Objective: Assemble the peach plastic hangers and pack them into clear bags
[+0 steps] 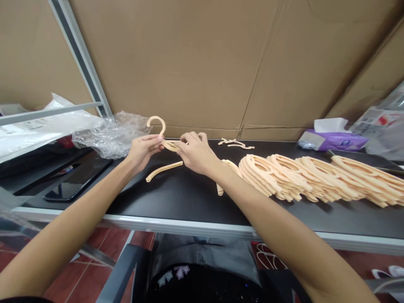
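Note:
A cream plastic clothes hanger (170, 145) is held above the black table, its hook pointing up. My left hand (142, 151) pinches it just below the hook. The fingers of my right hand (196, 152) are closed on the hanger's body, hiding much of that side. A loose curved hanger arm (164, 170) lies on the table below the two hands. Beside my right forearm, more hanger parts (220, 188) are partly covered by it. Stacks of cream hangers (290, 176) run along the right side of the table.
Small cream pieces (236, 144) lie at the table's back edge. A purple tissue pack (334, 139) is at the back right. To the left are crumpled clear plastic wrap (110, 132) and a dark phone-like slab (74, 181). A cardboard wall (189, 63) rises behind; a metal edge (189, 225) borders the front.

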The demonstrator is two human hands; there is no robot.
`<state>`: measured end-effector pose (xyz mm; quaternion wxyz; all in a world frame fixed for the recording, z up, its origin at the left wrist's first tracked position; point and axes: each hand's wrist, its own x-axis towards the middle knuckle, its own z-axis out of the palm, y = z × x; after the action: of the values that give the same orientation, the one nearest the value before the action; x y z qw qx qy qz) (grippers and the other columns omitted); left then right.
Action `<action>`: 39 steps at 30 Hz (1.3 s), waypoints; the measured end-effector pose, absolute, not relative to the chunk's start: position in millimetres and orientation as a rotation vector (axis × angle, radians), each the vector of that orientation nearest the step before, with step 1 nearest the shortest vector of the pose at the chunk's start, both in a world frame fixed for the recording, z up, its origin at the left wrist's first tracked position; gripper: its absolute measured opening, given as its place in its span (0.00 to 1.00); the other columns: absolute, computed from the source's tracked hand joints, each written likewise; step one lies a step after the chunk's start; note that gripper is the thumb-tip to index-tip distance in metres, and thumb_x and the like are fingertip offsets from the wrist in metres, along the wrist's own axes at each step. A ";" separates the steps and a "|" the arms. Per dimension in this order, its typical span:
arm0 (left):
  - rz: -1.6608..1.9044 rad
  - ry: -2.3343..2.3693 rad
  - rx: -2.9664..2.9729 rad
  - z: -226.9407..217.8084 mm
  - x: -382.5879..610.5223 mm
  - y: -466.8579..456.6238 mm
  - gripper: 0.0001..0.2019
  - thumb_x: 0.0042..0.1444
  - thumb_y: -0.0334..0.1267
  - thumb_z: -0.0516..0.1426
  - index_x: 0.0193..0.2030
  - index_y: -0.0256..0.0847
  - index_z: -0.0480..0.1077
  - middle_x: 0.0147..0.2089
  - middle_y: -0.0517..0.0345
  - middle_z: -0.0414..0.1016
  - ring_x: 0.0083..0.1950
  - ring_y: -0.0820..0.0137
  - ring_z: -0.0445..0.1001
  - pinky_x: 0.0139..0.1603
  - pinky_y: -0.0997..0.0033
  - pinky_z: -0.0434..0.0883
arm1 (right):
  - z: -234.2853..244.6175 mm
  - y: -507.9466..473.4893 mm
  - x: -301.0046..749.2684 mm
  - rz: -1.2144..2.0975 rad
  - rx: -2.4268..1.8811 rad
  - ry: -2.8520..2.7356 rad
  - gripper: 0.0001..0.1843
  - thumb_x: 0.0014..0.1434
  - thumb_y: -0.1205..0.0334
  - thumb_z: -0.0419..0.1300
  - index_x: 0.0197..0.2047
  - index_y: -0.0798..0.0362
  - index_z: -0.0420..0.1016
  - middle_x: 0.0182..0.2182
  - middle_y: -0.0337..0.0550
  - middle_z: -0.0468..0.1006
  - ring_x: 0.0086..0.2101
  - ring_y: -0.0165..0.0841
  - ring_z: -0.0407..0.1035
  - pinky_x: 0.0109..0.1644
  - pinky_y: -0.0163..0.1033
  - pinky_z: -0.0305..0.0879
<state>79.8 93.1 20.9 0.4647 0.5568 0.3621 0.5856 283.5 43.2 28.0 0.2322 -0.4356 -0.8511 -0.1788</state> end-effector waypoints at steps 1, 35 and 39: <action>1.504 0.905 1.370 21.7 78.2 95.0 0.15 0.39 0.40 0.72 0.34 0.35 0.80 0.33 0.54 0.80 0.31 0.73 0.75 0.39 0.71 0.75 | 29.5 41.8 282.4 -0.495 -1.165 -2.322 0.21 0.72 0.65 0.47 0.59 0.55 0.75 0.52 0.56 0.76 0.52 0.43 0.64 0.55 0.47 0.49; 0.735 1.208 2.711 8.1 76.1 100.5 0.14 0.54 0.44 0.53 0.32 0.45 0.81 0.43 0.57 0.84 0.51 0.57 0.72 0.61 0.53 0.63 | 40.1 41.0 290.3 -0.202 -1.687 -2.615 0.18 0.64 0.72 0.53 0.50 0.55 0.81 0.50 0.56 0.81 0.55 0.45 0.72 0.55 0.46 0.65; 0.642 1.205 2.628 8.3 72.2 102.6 0.14 0.52 0.46 0.56 0.38 0.44 0.81 0.45 0.56 0.84 0.49 0.59 0.75 0.58 0.58 0.68 | 37.9 43.3 290.8 -0.183 -1.693 -2.593 0.17 0.68 0.64 0.53 0.53 0.56 0.80 0.53 0.58 0.80 0.56 0.48 0.71 0.55 0.48 0.65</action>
<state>72.2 102.6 8.3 0.0901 0.8838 0.4053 0.2159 290.8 43.3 37.9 0.0197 -0.5458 -0.8356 -0.0591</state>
